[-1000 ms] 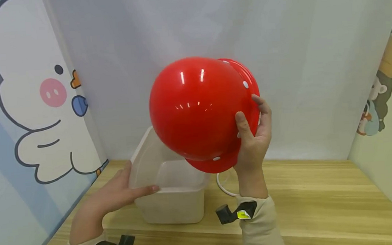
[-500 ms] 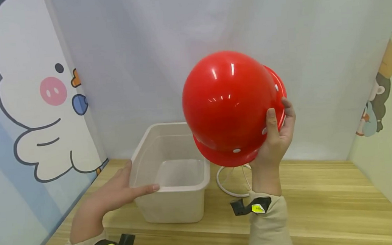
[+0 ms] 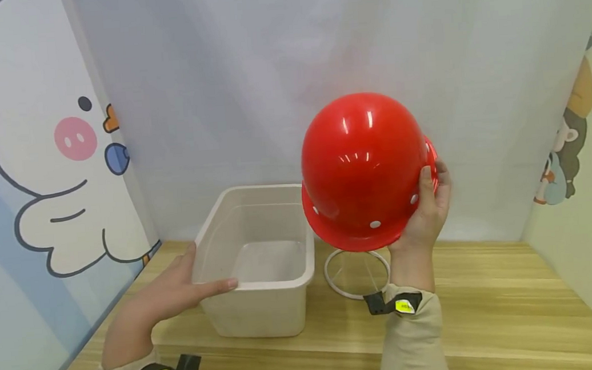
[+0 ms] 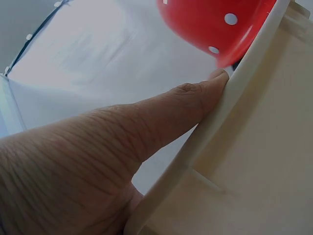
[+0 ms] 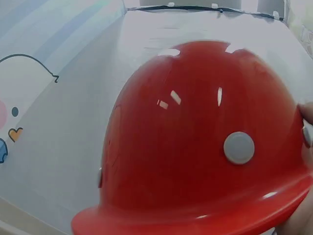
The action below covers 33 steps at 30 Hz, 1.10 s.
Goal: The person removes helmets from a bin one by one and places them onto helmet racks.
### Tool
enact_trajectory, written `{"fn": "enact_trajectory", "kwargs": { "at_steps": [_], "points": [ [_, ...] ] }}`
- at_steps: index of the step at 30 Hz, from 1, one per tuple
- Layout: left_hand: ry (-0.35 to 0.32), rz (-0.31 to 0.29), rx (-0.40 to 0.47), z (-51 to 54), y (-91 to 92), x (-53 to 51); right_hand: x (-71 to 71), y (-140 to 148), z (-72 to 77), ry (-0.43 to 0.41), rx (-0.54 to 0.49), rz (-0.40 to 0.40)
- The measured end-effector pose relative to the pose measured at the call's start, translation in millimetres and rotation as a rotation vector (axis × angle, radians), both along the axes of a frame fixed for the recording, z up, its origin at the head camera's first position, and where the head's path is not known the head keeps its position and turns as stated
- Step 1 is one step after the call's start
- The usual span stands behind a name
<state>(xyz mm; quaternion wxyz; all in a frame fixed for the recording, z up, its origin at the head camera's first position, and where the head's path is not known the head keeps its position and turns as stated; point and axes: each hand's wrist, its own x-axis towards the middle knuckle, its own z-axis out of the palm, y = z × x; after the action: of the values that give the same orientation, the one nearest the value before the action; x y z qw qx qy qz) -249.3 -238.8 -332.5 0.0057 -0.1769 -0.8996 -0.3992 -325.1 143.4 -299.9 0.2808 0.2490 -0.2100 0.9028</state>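
Note:
A glossy red hard hat (image 3: 364, 163) with white rivets is held up in the air, dome toward the head camera, right of a beige plastic bin (image 3: 255, 311). My right hand (image 3: 422, 216) grips its right edge, thumb on the outer shell; the other fingers are partly hidden behind the brim. In the right wrist view the hat (image 5: 195, 147) fills most of the picture. My left hand (image 3: 171, 288) rests on the bin's near left corner, thumb along the rim; the left wrist view shows the thumb (image 4: 181, 105) against the rim (image 4: 215, 127). No contents show inside the bin.
A white wire ring stand (image 3: 334, 288) is on the wooden table (image 3: 495, 308), between the bin and my right wrist, partly below the hat. A pale curtain (image 3: 207, 99) hangs behind; cartoon-printed panels (image 3: 30, 140) flank the table.
My right hand has carried the hard hat rightward, away from above the bin, and tilted it more upright. The bin's opening and the white ring are more exposed. My left hand has stayed at the bin.

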Motion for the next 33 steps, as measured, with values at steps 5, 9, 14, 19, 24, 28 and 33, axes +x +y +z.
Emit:
{"fn": "enact_trajectory", "kwargs": {
  "at_steps": [5, 9, 14, 19, 24, 28, 33],
  "points": [
    [0.015, -0.015, 0.006, -1.6, 0.2, -1.1, -7.8, 10.5, -10.0, -0.217, -0.07, 0.296],
    [0.018, -0.017, 0.002, -1.8, -0.1, -1.5, -10.0, 14.5, -14.6, -0.241, -0.087, 0.514],
    [0.031, -0.016, -0.003, -2.1, -0.2, -2.3, -9.3, 14.2, -14.4, -0.223, -0.077, 0.534],
    [0.015, -0.006, -0.007, -1.7, -0.8, -1.9, -8.9, 14.1, -14.7, -0.19, -0.065, 0.543],
    [0.017, -0.008, 0.005, -1.8, -1.7, -1.9, -10.0, 15.3, -15.6, -0.191, -0.059, 0.55],
    [0.02, -0.015, 0.013, -2.3, -1.6, -2.4, -10.8, 17.9, -16.5, -0.197, -0.089, 0.58],
    [0.021, -0.011, 0.01, -2.0, -1.6, -2.8, -9.2, 21.4, -16.3, -0.206, -0.139, 0.617]
  ]
}}
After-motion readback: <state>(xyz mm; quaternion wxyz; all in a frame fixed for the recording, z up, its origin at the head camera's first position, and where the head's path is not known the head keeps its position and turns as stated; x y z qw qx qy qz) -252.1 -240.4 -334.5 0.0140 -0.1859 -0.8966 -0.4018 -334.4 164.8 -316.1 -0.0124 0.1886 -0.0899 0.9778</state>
